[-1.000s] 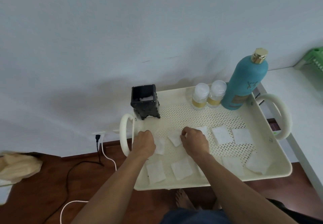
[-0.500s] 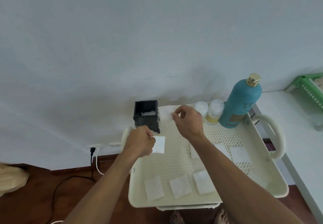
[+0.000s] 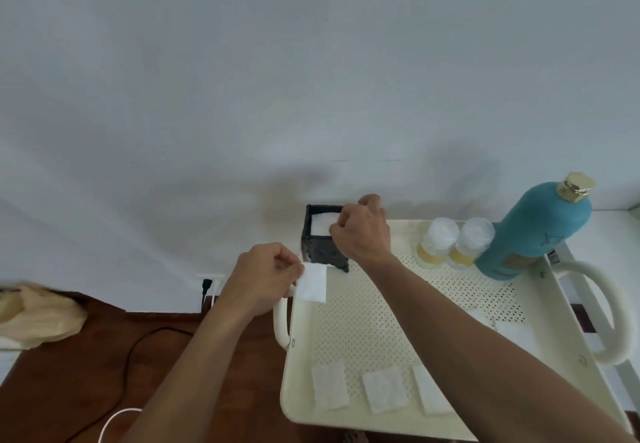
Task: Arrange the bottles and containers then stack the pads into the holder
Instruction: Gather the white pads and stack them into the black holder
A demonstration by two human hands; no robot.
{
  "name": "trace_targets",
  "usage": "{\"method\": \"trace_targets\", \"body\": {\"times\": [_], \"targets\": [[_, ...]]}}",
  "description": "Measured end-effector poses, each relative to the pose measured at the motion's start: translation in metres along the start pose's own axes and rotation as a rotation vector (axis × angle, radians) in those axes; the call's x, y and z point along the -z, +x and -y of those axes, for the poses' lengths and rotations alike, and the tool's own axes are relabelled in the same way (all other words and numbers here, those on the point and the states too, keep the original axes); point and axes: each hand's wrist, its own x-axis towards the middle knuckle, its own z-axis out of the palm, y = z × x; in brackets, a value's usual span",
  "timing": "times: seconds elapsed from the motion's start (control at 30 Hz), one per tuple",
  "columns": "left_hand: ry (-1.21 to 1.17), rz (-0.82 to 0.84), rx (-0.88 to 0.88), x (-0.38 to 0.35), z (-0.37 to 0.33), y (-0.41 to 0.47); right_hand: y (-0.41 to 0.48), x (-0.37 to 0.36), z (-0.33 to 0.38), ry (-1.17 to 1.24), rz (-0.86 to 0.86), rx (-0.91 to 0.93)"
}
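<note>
Three loose pads (image 3: 383,388) lay along the near edge of the cream perforated tray (image 3: 360,318). Farther in, the left hand (image 3: 263,278) pinched one white pad (image 3: 312,282) at the tray's left rim. Beyond it, the right hand (image 3: 360,231) pinched another pad (image 3: 323,224) over the black holder (image 3: 320,240), with two small bottles (image 3: 453,243) and a teal bottle (image 3: 533,228) at the far right.

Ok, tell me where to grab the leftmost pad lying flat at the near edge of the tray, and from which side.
Pinch the leftmost pad by its far short edge, coming straight down from above. It lies thin and flat on the tray, so fingertips need an edge to lift. The tray's raised rim probably crowds its near edge, while the far side borders bare perforated floor.
</note>
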Motion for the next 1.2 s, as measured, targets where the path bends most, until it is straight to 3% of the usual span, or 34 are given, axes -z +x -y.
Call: {"method": "trace_targets", "body": {"times": [0.2,0.37,0.5,0.7,0.9,1.2], "targets": [[-0.038,-0.110,0.000,0.025,0.005,0.015,0.009,-0.004,0.009,-0.168,0.066,-0.032],[-0.070,-0.195,-0.033,0.031,0.000,0.038,0.004,0.007,0.007,-0.069,0.088,-0.005],[-0.096,-0.172,-0.071,0.023,-0.009,0.058,-0.004,0.020,-0.012,0.090,0.021,0.116],[-0.069,-0.097,-0.074,0.006,-0.023,0.088,-0.005,0.025,-0.029,0.045,0.192,0.192],[0.166,-0.100,-0.100,-0.013,-0.031,0.106,-0.002,0.022,-0.031,0.079,0.176,0.169],[0.823,-0.260,-0.311,-0.030,-0.032,0.106,0.000,0.016,-0.037,0.137,0.152,0.154]]}}
